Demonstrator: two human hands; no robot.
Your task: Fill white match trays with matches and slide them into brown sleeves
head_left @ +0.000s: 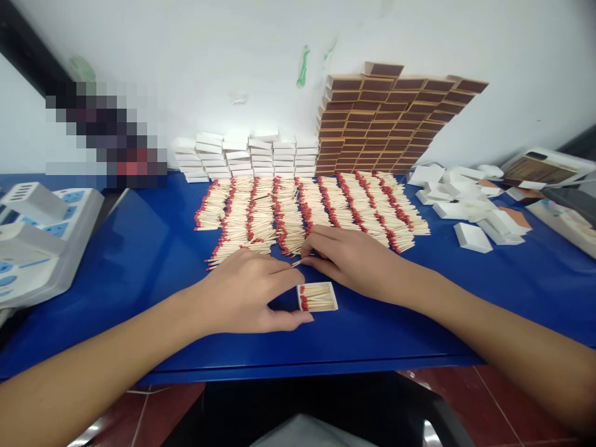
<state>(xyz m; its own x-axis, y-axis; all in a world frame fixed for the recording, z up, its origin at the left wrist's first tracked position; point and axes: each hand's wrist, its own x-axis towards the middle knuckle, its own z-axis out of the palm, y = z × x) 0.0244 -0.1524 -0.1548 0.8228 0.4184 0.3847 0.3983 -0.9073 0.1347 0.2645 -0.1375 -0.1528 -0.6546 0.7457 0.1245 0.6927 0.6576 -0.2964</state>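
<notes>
Forearms (116,351), two; left hand (254,292) holding seemingly part-filled matchbox tray (319,297); right hand (344,254) pinching matchstick (297,264); loose match rows (316,205) unboxed.

Right hand (342,253) partly hides matches (287,211); picture's edge crops power strip (77,236)

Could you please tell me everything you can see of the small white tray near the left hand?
The small white tray is a shallow, open-topped rectangle with thin walls, looking like card. It lies flat on the blue table, near its front edge, long sides running roughly left to right. Inside are matches, red heads at the left end, pale sticks slightly askew. The left hand's thumb and forefinger frame its left end; exact contact is hard to tell.
</notes>
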